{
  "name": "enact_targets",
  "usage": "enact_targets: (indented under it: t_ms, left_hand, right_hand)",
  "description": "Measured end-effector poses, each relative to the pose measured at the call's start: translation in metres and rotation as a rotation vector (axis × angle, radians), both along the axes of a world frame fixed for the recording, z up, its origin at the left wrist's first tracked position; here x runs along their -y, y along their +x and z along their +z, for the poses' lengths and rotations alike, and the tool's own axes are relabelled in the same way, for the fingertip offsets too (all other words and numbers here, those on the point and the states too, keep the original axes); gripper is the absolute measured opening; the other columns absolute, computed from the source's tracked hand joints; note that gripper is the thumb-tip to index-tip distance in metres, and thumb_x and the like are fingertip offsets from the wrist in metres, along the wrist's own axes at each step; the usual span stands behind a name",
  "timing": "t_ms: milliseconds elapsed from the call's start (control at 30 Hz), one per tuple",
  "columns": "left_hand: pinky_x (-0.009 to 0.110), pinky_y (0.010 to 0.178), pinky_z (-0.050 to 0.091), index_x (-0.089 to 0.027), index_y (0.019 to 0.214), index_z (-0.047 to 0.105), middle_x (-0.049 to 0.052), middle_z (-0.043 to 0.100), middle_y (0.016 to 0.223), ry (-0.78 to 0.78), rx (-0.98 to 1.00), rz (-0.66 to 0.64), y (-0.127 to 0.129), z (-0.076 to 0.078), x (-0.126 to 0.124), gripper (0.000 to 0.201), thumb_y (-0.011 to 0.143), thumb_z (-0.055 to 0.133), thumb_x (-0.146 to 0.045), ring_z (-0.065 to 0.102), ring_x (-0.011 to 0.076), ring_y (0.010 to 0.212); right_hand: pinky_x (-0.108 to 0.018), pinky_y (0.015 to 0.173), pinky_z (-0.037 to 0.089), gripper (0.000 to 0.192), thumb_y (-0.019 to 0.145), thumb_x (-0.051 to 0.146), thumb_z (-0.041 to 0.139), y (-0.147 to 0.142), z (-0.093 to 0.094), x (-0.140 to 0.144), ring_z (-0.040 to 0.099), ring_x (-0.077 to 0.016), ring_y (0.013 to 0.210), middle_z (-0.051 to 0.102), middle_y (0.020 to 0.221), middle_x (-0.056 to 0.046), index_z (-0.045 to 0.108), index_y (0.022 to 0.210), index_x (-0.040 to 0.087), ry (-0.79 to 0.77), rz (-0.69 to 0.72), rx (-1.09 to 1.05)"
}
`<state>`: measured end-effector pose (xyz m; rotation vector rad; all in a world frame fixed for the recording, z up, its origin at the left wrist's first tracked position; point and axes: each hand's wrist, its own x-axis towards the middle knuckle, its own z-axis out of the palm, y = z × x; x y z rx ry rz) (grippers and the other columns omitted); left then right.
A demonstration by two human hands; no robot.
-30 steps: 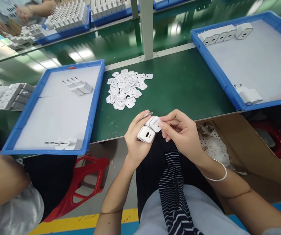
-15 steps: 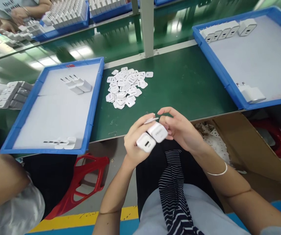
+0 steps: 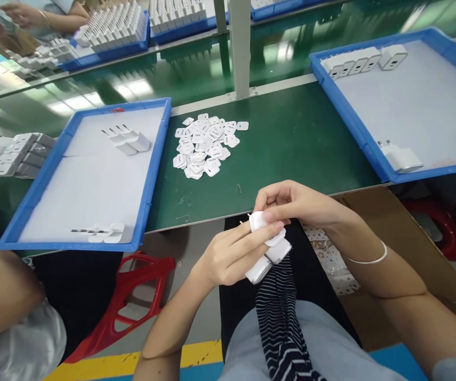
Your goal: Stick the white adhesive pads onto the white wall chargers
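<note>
Below the near edge of the bench: both hands meet over the lap, clasped on small white plastic charger blocks (image 3: 270,248)
Left hand (image 3: 231,254): fingers wrapped round the charger blocks from the left, thumb across the top
Right hand (image 3: 291,203): fingertips pinched on the upper block, a thin silver bangle (image 3: 366,259) on the wrist
Green bench (image 3: 291,137): a loose heap of small white square plastic caps (image 3: 204,145) lies left of centre, well apart from the hands
Left blue plastic tray (image 3: 148,174): a few white chargers at its far and near ends
Right blue plastic tray (image 3: 355,127): a row of white chargers at the far edge, one lying near its front rim
Brown cardboard box (image 3: 402,238): right of the lap, holding white scraps
Far left: another person's hands (image 3: 25,16) over stacked chargers
</note>
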<state>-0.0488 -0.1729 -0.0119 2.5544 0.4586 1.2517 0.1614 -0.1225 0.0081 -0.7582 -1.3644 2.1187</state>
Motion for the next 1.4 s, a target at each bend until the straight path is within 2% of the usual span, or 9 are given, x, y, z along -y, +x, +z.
enact_targets:
  t_ms: [100, 233, 400, 533, 800, 867, 1000, 1200, 1400]
  left_hand:
    - [0.034, 0.101, 0.062, -0.004, 0.135, 0.053, 0.016, 0.073, 0.121, -0.052, -0.026, -0.013, -0.001, 0.0, 0.001, 0.039, 0.096, 0.048, -0.004, 0.062, 0.0258, 0.128]
    - [0.036, 0.103, 0.061, -0.005, 0.137, 0.051, 0.015, 0.071, 0.125, -0.029, 0.01, -0.003, -0.001, -0.007, 0.003, 0.047, 0.091, 0.057, -0.001, 0.059, 0.0275, 0.131]
    - [0.038, 0.095, 0.064, -0.005, 0.135, 0.054, 0.017, 0.073, 0.12, 0.027, 0.015, 0.019, 0.0, -0.012, 0.003, 0.042, 0.093, 0.055, -0.006, 0.062, 0.0299, 0.128]
    - [0.034, 0.099, 0.062, -0.007, 0.143, 0.048, 0.017, 0.07, 0.127, -0.152, -0.025, 0.011, 0.001, -0.008, 0.004, 0.045, 0.098, 0.046, -0.007, 0.066, 0.0254, 0.123]
    - [0.03, 0.098, 0.061, -0.008, 0.145, 0.047, 0.017, 0.07, 0.128, -0.205, -0.054, 0.037, -0.002, -0.005, 0.005, 0.046, 0.099, 0.046, -0.011, 0.068, 0.0238, 0.12]
    - [0.029, 0.092, 0.063, -0.008, 0.143, 0.048, 0.017, 0.07, 0.126, -0.183, -0.066, 0.056, -0.003, -0.005, 0.004, 0.044, 0.099, 0.044, -0.011, 0.072, 0.023, 0.112]
    - [0.034, 0.088, 0.064, -0.005, 0.132, 0.055, 0.02, 0.071, 0.122, 0.003, -0.066, 0.092, -0.004, -0.006, 0.002, 0.036, 0.098, 0.045, -0.009, 0.073, 0.0268, 0.11]
    - [0.034, 0.085, 0.065, -0.006, 0.115, 0.062, 0.02, 0.072, 0.12, 0.099, -0.026, 0.102, -0.005, -0.015, 0.0, 0.024, 0.095, 0.049, -0.008, 0.072, 0.0272, 0.111]
    - [0.033, 0.091, 0.064, -0.007, 0.114, 0.064, 0.021, 0.068, 0.127, 0.134, 0.049, 0.194, -0.005, -0.027, -0.001, 0.027, 0.088, 0.067, -0.012, 0.071, 0.0254, 0.113]
  right_hand:
    - [-0.017, 0.05, 0.037, 0.018, 0.083, 0.028, 0.08, 0.0, 0.008, -0.003, 0.046, -0.0054, 0.054, 0.06, 0.061, 0.002, 0.071, 0.078, 0.013, 0.04, 0.032, 0.072]
    - [-0.02, 0.05, 0.041, 0.02, 0.086, 0.032, 0.076, 0.001, 0.013, -0.004, 0.051, -0.0073, 0.052, 0.062, 0.061, 0.001, 0.073, 0.082, 0.013, 0.087, -0.013, 0.145]
    - [-0.022, 0.055, 0.043, 0.016, 0.083, 0.031, 0.078, 0.002, 0.013, -0.003, 0.053, -0.009, 0.06, 0.068, 0.071, -0.001, 0.076, 0.08, 0.015, 0.151, -0.072, 0.193]
    - [-0.024, 0.059, 0.044, 0.013, 0.08, 0.028, 0.079, 0.002, 0.014, -0.006, 0.056, -0.0108, 0.067, 0.072, 0.08, -0.003, 0.079, 0.081, 0.015, 0.168, -0.028, 0.203]
    - [-0.021, 0.047, 0.038, 0.011, 0.081, 0.025, 0.077, 0.004, 0.019, -0.016, 0.046, -0.0064, 0.051, 0.065, 0.063, 0.0, 0.078, 0.082, 0.014, 0.117, 0.014, 0.194]
    - [-0.021, 0.046, 0.039, 0.01, 0.082, 0.024, 0.076, 0.005, 0.019, -0.017, 0.048, -0.007, 0.05, 0.062, 0.059, 0.002, 0.077, 0.081, 0.014, 0.098, 0.02, 0.188]
    - [-0.018, 0.045, 0.039, 0.01, 0.083, 0.024, 0.077, 0.009, 0.015, -0.022, 0.052, -0.0077, 0.055, 0.063, 0.063, 0.001, 0.074, 0.082, 0.015, 0.065, 0.038, 0.154]
    - [-0.015, 0.041, 0.029, 0.014, 0.085, 0.021, 0.076, 0.013, 0.006, -0.028, 0.038, -0.0017, 0.044, 0.054, 0.054, 0.005, 0.069, 0.077, 0.012, -0.017, 0.088, 0.091]
    - [-0.015, 0.047, 0.047, 0.019, 0.082, 0.026, 0.08, 0.015, 0.0, -0.022, 0.056, -0.0055, 0.047, 0.064, 0.059, 0.002, 0.067, 0.082, 0.013, -0.121, -0.037, 0.049]
